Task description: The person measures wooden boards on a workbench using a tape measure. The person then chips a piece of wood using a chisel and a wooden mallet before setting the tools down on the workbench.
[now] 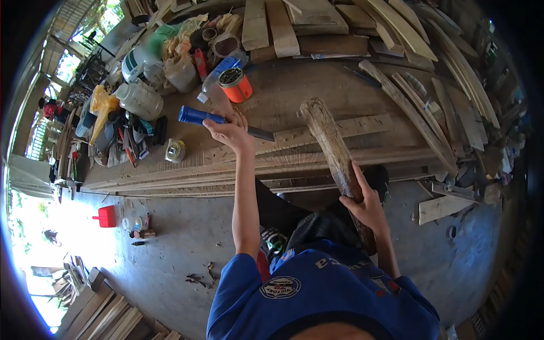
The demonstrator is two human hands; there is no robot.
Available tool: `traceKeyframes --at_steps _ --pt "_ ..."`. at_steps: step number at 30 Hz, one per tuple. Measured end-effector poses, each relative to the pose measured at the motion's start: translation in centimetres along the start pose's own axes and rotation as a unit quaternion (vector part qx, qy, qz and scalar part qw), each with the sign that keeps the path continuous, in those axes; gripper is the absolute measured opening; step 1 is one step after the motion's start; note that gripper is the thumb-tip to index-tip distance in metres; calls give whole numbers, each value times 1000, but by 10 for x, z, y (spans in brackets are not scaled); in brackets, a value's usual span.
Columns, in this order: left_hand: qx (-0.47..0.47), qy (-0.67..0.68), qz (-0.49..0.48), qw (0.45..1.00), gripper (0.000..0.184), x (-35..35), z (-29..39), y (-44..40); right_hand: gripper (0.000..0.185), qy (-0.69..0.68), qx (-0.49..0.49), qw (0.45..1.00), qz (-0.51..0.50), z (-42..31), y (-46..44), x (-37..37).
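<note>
My left hand point(231, 135) is closed around a chisel with a blue handle point(198, 115). Its flat dark blade point(262, 134) points right, over the workbench. A rough, barky length of wood point(330, 141) slants from my lap up onto the bench, its far end on the bench top. My right hand point(367, 207) grips this wood near its lower part, index finger stretched along it. The chisel blade and the wood are apart. Just beyond my left hand stands an orange can point(234, 85), with a clear bottle point(212, 82) lying beside it.
The wooden workbench point(272, 79) spans the view, with stacked boards point(317, 22) at the back and long strips point(405, 113) at right. A yellow-lidded jar point(175, 151), a plastic jug point(139, 99) and tools crowd its left. A red dustpan point(105, 216) lies on the floor.
</note>
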State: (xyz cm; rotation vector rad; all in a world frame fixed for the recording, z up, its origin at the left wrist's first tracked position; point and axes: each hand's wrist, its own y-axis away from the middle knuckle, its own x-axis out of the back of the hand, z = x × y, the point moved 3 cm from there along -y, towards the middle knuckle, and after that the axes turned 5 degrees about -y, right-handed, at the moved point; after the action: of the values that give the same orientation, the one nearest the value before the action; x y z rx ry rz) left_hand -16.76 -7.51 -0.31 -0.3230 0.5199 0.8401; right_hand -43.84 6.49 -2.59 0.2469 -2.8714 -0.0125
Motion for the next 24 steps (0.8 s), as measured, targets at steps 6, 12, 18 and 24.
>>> traceKeyframes --at_steps 6,12,18,24 --pt "17 -7 -12 1000 47 0 -5 6 79 14 39 999 9 2 -1 1" --pt "-16 -8 -89 996 45 -4 -7 5 79 34 24 999 1 -1 -1 4" --pt "-63 -49 -157 984 32 -20 -19 5 80 29 16 999 -36 -18 -15 19" --pt "-160 -91 -233 955 27 -33 -22 12 79 -14 189 979 -81 -139 -51 40"
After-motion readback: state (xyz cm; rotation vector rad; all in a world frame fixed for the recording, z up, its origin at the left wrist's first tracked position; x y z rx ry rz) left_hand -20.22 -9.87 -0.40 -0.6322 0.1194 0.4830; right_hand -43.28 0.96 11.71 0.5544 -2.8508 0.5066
